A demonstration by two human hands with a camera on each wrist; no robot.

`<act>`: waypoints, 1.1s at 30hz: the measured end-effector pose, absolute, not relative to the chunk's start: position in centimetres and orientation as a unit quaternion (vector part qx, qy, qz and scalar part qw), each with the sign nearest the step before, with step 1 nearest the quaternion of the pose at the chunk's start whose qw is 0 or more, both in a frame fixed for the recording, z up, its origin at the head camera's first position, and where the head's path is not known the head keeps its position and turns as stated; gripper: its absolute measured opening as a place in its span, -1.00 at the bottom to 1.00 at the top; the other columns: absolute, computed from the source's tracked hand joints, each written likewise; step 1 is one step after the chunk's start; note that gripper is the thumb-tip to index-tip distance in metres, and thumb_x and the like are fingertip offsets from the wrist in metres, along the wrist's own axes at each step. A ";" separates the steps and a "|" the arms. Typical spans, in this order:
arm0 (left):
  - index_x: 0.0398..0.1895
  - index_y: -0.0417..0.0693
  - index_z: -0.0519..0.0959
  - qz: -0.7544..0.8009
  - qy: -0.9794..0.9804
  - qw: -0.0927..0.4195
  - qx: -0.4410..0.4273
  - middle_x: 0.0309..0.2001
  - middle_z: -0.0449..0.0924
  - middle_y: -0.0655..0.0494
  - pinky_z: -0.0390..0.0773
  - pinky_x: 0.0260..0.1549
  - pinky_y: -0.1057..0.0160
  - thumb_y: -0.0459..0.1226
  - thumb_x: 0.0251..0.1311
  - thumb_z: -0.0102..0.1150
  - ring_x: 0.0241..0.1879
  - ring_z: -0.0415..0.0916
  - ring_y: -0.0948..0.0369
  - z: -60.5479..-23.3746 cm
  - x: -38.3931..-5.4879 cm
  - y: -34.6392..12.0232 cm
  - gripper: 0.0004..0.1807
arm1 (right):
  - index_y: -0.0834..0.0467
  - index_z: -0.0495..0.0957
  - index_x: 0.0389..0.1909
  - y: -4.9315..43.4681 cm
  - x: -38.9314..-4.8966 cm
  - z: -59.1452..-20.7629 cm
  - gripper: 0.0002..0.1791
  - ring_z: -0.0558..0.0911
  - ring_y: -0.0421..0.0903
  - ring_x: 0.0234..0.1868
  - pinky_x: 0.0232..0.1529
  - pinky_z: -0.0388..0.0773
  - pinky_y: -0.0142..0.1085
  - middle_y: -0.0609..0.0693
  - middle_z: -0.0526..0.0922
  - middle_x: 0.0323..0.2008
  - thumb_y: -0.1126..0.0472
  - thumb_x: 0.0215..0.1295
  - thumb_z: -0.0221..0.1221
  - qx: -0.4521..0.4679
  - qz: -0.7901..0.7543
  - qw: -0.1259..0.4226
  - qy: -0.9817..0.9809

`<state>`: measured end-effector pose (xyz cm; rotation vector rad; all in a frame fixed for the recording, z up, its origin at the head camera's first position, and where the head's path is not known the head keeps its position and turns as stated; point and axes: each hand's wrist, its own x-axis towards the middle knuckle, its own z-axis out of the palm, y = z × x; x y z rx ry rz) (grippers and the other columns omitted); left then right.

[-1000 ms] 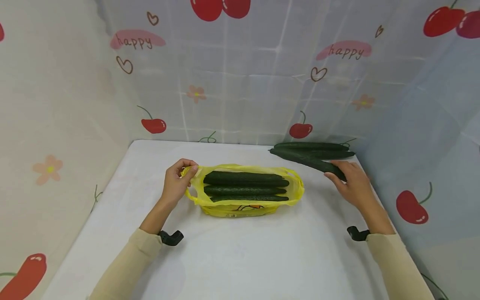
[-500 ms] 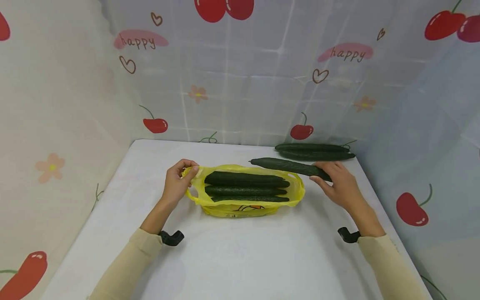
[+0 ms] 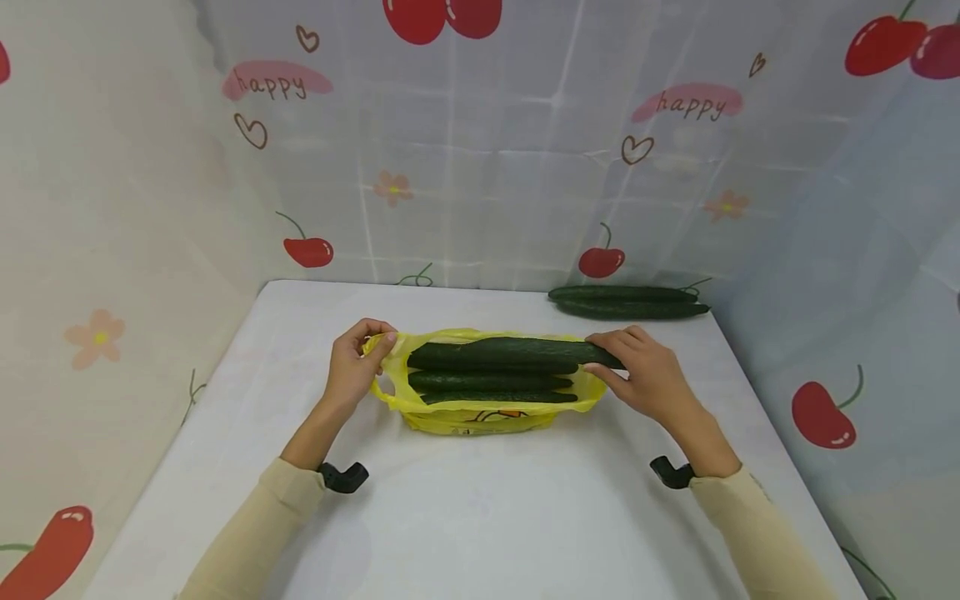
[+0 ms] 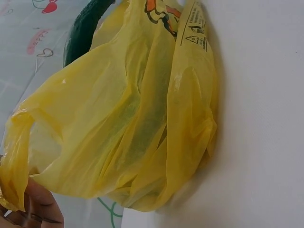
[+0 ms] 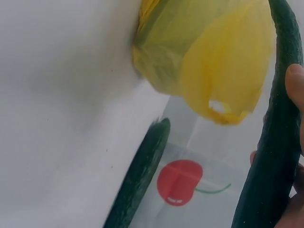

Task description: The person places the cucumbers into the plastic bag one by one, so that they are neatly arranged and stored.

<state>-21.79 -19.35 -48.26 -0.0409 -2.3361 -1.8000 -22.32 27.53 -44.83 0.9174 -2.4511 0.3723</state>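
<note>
Hidden in the bag: the near wall of the yellow bag [image 3: 442,421] covers the undersides of the packed cucumbers [image 3: 491,382], and the held cucumber [image 3: 525,351] overlaps those at the far side; whether it touches them cannot be told.
Cut off: the beige sleeves [image 3: 247,533] run out of the head view at the near edge; the right wrist view catches only part of the right hand [image 3: 645,371].
Left wrist view: the recycling mark [image 4: 193,39] and small print on the bag show here, while the head view leaves them too small to read.
Right wrist view: the bag's right handle [image 5: 225,118] hangs loose with its hole visible, harder to see from the head; only one of the loose cucumbers [image 3: 633,311] is made out, its end cut off.
Held cucumber: over the bag's mouth, along the far side, right end past the right rim.
Right fingers: curled round that right end, thumb on the near side.
Left fingers: the left hand [image 3: 352,358] pinches the bag's left handle, nearly closed on the plastic.
Count: one bag on the white desk [image 3: 480,517]; one cucumber held; two loose, side by side at far right; at least three packed, exact number unclear.
</note>
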 end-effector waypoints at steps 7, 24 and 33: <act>0.05 -0.07 0.64 -0.608 -0.789 0.092 -0.010 -0.05 0.62 0.18 0.58 -0.40 0.43 -0.04 0.54 0.27 -0.20 0.46 0.26 -48.5 -21.7 -19.4 -0.70 | 0.07 0.72 0.19 25.0 -22.1 -45.1 -0.20 0.71 -0.01 -0.05 -0.22 0.78 -0.07 0.02 0.85 -0.02 -0.51 0.45 -0.03 0.352 0.137 0.241 -0.894; 0.04 -0.04 0.65 -0.610 -0.786 0.100 -0.022 -0.05 0.63 0.20 0.57 -0.42 0.43 -0.04 0.54 0.28 -0.21 0.47 0.27 -48.3 -21.8 -19.2 -0.72 | 0.12 0.72 0.13 18.5 -21.2 -46.6 -0.42 0.74 0.02 -0.07 -0.11 0.79 -0.11 0.03 0.82 -0.01 -0.06 0.16 0.59 0.356 0.095 0.266 -0.891; 0.03 -0.08 0.65 -0.617 -0.780 0.099 -0.019 -0.05 0.63 0.20 0.57 -0.43 0.43 -0.06 0.54 0.28 -0.22 0.47 0.26 -48.4 -22.1 -19.0 -0.72 | 0.08 0.73 0.12 16.4 -20.5 -47.7 -0.47 0.77 0.02 -0.04 -0.17 0.79 -0.10 0.01 0.80 -0.02 -0.11 0.23 0.54 0.334 0.109 0.254 -0.901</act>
